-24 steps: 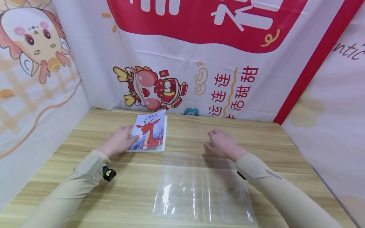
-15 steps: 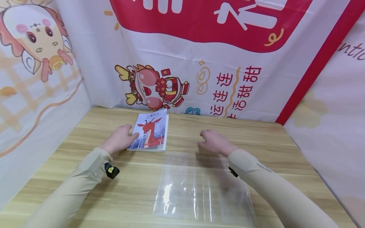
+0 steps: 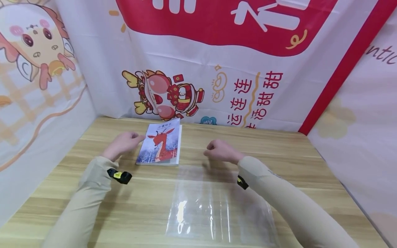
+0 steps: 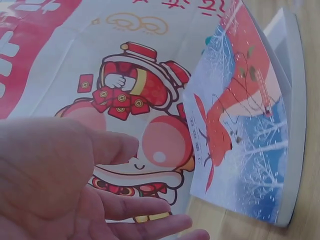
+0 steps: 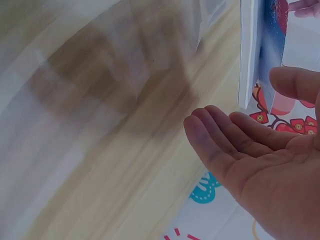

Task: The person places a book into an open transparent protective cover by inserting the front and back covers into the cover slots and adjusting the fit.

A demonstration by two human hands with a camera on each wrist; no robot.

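A paperback book [image 3: 161, 146] with a red deer on its blue cover lies flat near the back of the table, its front cover lifted slightly at one corner. Just left of it hovers my left hand [image 3: 125, 144], holding nothing; in the left wrist view its fingers [image 4: 145, 205] are loosely spread, apart from the book. My right hand [image 3: 224, 151] is over the table to the book's right. Its relaxed fingers [image 5: 215, 140] hold nothing in the right wrist view. A clear plastic sleeve [image 3: 204, 206] lies flat in front of the book, partly beneath the right forearm.
The wooden table [image 3: 139, 203] meets a printed cloth backdrop [image 3: 192, 51] behind the book. Cloth walls stand at the left [image 3: 40, 113] and right [image 3: 350, 137]. Each wrist wears a black strap.
My left hand has drawn back from the book's left edge, off its cover. The right hand has moved left, towards the book. Book and plastic sleeve stay in place.
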